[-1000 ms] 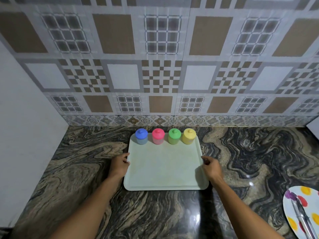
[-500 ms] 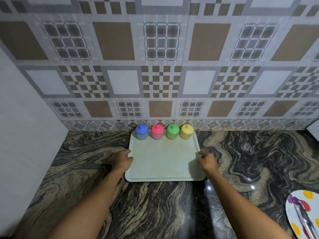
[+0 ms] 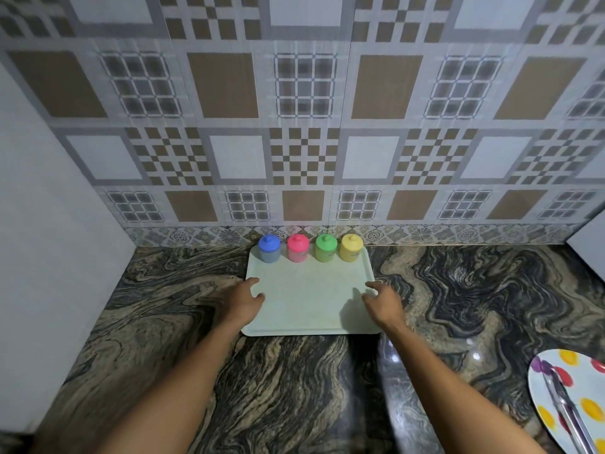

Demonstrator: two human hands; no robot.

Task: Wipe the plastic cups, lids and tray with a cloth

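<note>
A pale green tray (image 3: pixel 311 290) lies on the marbled counter, its far edge close to the tiled wall. Along that far edge stand the lidded plastic cups in a row: blue (image 3: pixel 269 249), pink (image 3: pixel 298 248), green (image 3: pixel 326 248) and yellow (image 3: pixel 351 248). My left hand (image 3: pixel 244 298) is at the tray's left edge with its fingers spread, the thumb over the tray surface. My right hand (image 3: pixel 384 301) is over the right edge, fingers apart as well. Neither hand holds anything. No cloth is in view.
A white plate with coloured dots (image 3: pixel 586 404) sits at the lower right, with metal tongs (image 3: pixel 563 404) lying on it. A white panel (image 3: pixel 49 257) borders the counter on the left, and a white object (image 3: pixel 589 250) stands at the far right.
The tray has slid away from me towards the wall with both hands on its side edges. Now the fingers have let go and spread open.
</note>
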